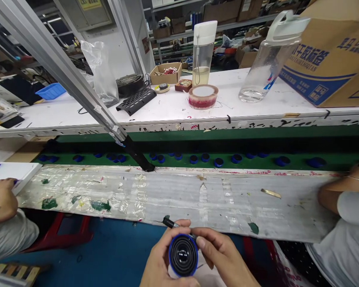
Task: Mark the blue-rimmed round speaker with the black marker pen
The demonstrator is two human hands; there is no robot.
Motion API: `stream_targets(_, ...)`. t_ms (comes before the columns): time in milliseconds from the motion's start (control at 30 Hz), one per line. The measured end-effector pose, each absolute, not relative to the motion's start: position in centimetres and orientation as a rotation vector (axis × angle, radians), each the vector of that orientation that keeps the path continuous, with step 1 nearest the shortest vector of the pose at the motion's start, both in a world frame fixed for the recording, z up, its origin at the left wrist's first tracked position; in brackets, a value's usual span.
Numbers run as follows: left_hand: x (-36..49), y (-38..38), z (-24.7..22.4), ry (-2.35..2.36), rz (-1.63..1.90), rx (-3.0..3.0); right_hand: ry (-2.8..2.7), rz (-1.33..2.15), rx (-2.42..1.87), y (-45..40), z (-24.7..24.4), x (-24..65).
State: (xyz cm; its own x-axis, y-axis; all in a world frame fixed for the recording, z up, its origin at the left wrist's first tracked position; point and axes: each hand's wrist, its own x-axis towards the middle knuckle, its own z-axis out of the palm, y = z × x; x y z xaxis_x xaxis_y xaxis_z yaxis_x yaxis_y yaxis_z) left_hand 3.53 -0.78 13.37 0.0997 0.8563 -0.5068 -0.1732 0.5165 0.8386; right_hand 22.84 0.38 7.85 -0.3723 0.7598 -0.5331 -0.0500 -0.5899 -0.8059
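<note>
Both hands pinch a round black speaker (183, 255) with blue rim, low centre: left hand (160, 259) cups its left edge, right hand (221, 255) grips the right edge plus a black marker (173, 224). Taped worktop (215, 199) just beyond; co-workers' arms at both sides

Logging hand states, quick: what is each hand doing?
Left hand: closed on the round speaker.
Right hand: closed on the speaker and a black pen.

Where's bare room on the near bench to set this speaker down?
The taped bench is bare between the black post and the metal strip. Left end has green scraps; co-workers' arms crowd both ends. Both hands hold the speaker.
</note>
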Motion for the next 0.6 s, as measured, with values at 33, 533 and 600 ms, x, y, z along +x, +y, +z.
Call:
stream_targets(33, 3.5, -0.9, 13.3, 1.254, 0.875, 0.694, -0.945, 2.039, -1.311, 0.3, 7.6, 22.8)
stream_targets(533, 3.8, -1.1, 13.5, 1.431, 0.957, 0.681, -1.009, 1.804, -1.394, -0.5, 6.7, 22.5)
stream_targets(600, 3.5, -1.0, 13.5, 1.449, 0.953, 0.677, -1.063, 1.758, -1.394, -0.6, 6.5, 22.6)
